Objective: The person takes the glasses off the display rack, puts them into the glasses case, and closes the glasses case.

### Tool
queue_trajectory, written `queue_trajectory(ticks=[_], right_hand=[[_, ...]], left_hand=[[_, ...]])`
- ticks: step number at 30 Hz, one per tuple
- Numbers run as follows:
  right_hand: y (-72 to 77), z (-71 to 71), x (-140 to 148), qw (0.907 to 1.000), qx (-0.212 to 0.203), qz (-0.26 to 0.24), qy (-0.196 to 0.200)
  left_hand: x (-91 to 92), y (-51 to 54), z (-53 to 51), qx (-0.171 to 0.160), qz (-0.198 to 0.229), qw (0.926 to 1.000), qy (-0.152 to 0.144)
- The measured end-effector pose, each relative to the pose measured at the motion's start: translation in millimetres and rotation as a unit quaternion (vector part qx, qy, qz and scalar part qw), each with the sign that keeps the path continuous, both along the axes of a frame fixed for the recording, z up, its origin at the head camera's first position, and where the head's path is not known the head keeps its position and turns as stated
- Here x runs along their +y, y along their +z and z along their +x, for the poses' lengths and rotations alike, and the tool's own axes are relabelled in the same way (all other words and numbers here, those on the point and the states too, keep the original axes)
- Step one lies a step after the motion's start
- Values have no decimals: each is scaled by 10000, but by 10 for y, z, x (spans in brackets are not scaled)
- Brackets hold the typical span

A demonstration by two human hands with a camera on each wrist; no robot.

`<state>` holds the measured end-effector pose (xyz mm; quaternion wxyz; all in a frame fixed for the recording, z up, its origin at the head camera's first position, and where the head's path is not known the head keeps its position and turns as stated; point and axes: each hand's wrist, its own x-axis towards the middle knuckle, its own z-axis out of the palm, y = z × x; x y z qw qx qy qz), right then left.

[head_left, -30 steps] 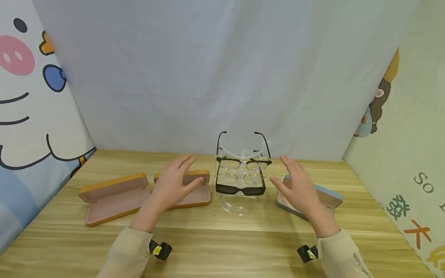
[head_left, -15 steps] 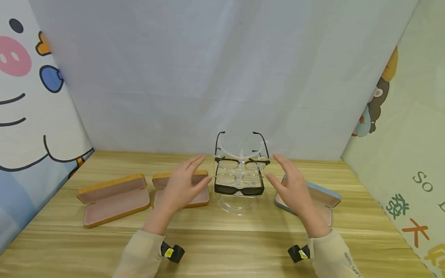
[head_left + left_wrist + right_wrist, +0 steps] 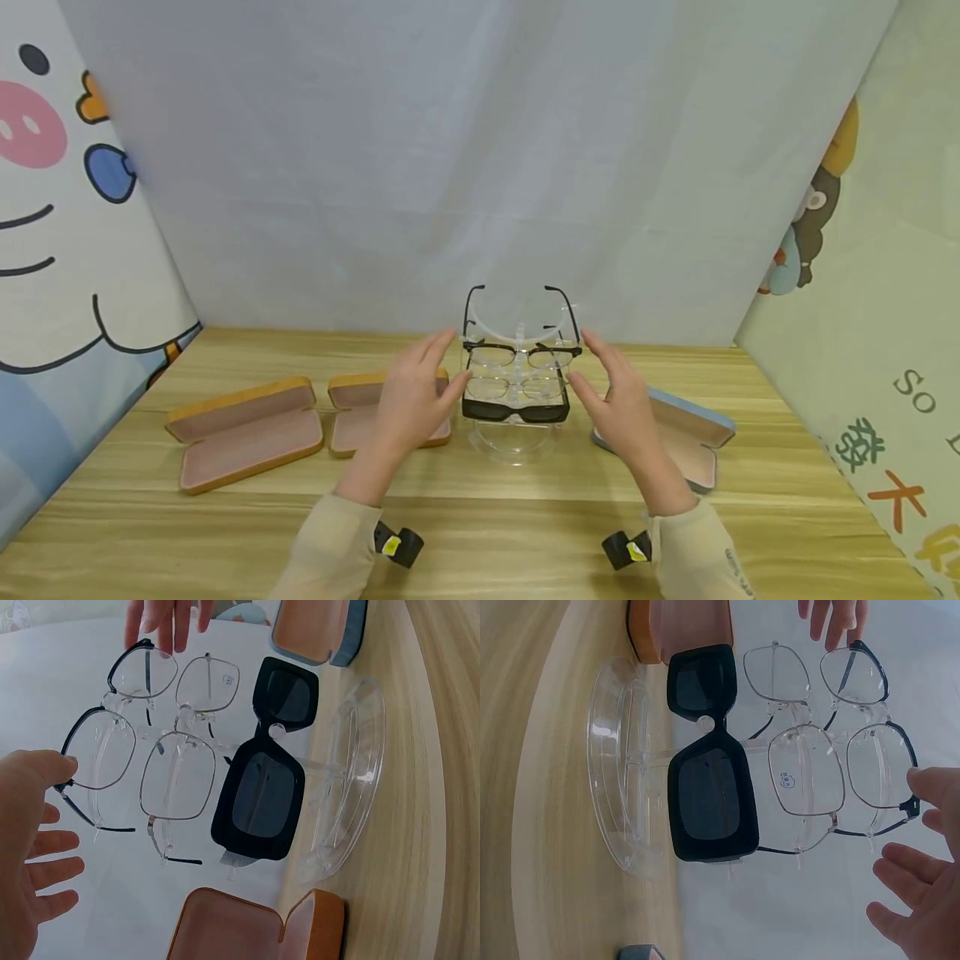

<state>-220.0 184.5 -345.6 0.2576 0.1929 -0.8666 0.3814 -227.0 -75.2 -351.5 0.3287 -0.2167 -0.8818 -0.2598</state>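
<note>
A clear display stand point(image 3: 512, 442) holds three pairs one above another. On top are black-browed glasses point(image 3: 491, 345), thin metal-rimmed glasses point(image 3: 178, 817) hang in the middle, and black sunglasses point(image 3: 709, 799) sit lowest. My left hand point(image 3: 412, 400) is at the stand's left side, fingers extended, its thumb at the left hinge of the black-browed glasses. Mirroring it, my right hand point(image 3: 624, 404) has its thumb by their right hinge. In the wrist views both thumbs overlap the frame's ends; whether they touch cannot be told. Neither hand grips anything.
Two orange glasses cases with pink lining lie unfolded to the left: an outer case point(image 3: 251, 450) and an inner case point(image 3: 351, 432), partly behind my left hand. A blue-grey case point(image 3: 693, 458) lies at right. A pale curtain point(image 3: 480, 167) hangs behind the wooden table point(image 3: 517, 542).
Both hands have moved inward, from either side, to the ends of the black-browed glasses. The stand, glasses and cases have stayed in place.
</note>
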Motion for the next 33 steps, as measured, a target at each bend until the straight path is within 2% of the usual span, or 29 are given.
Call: queue_trajectory(ticks=[5,11,33], right_hand=[[6,35,-32,9998,-215,40,33],[32,65,-80,9992,-383,111,42],[80,-27,-118,9997,-190,-141,-81]], left_hand=[[56,30,15,-321,230,9992,34],[124,44,12,-322,551,9980,-38],[269,119,-13,-517,1151,9920,-82]])
